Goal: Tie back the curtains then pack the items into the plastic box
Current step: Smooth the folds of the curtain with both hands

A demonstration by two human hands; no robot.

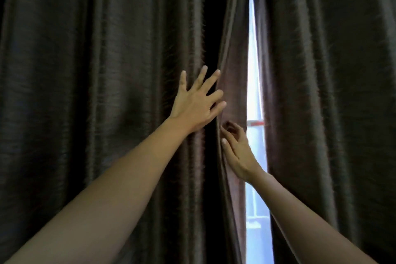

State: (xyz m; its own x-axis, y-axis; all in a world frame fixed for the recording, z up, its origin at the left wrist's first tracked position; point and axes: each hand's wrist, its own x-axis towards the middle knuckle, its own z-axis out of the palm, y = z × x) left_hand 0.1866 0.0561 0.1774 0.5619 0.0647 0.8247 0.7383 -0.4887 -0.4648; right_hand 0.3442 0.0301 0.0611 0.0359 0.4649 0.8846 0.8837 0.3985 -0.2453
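Note:
Two dark brown curtains fill the head view. The left curtain [96,92] hangs in deep folds; the right curtain [332,92] hangs beside it. A narrow bright gap [254,70] separates them. My left hand [197,103] is spread flat, fingers apart, pressing against the left curtain near its inner edge. My right hand [237,150] reaches into the gap, and its fingers curl around the left curtain's inner edge [232,96]. The plastic box and the items are out of sight.
Daylight and a window [255,210] with a red-and-white bar [256,123] show through the gap. Curtain fabric covers everything else; no floor or furniture is visible.

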